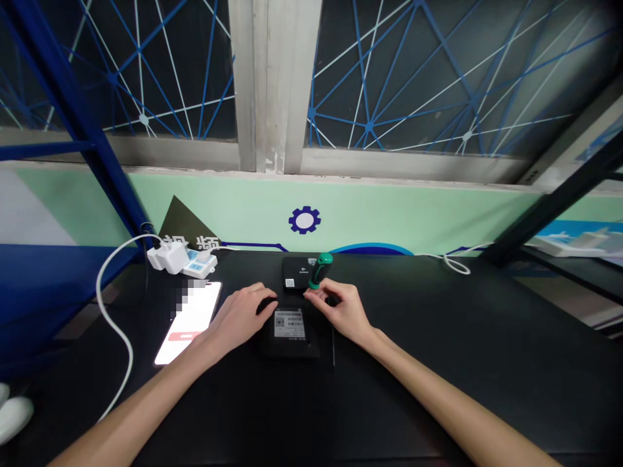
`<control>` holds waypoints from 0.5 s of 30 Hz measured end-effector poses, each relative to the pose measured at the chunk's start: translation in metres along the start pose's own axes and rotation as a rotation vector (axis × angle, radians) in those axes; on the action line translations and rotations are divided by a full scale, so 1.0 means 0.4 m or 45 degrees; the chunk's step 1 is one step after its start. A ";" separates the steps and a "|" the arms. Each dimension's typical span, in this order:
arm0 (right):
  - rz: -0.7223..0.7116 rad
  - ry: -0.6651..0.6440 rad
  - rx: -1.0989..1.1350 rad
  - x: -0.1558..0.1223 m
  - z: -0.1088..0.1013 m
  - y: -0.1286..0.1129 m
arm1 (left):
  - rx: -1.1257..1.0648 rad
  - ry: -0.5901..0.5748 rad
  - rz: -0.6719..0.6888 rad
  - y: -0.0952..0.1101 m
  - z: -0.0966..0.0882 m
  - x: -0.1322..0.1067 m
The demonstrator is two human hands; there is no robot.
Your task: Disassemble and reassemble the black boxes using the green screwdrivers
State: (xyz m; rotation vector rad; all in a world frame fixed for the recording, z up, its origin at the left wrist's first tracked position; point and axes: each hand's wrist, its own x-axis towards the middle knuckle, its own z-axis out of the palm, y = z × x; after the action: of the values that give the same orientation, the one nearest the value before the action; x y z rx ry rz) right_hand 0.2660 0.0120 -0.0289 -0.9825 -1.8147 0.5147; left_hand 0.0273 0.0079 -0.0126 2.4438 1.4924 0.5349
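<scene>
A flat black box (290, 331) with a white label lies on the black table (438, 363) in front of me. My left hand (238, 316) rests on its left top corner, fingers curled down on it. My right hand (341, 308) pinches a screwdriver with a green and black handle (320, 269), held tilted over the box's upper right corner. A second small black box (294, 272) with a small white sticker lies just behind.
A lit phone (189, 321) lies left of my left hand. Behind it sit a white power strip (197, 263) with a plugged charger and a white cable (114, 324) looping left. Another white cable (455, 263) lies at the back right.
</scene>
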 end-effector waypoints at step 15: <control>0.075 -0.091 0.054 0.001 -0.002 -0.004 | 0.001 -0.001 0.004 0.004 -0.004 0.000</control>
State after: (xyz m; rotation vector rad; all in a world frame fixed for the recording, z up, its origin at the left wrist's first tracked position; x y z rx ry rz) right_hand 0.2657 0.0112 -0.0272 -1.0024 -1.8350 0.6300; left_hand 0.0280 0.0071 -0.0104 2.4469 1.4888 0.5346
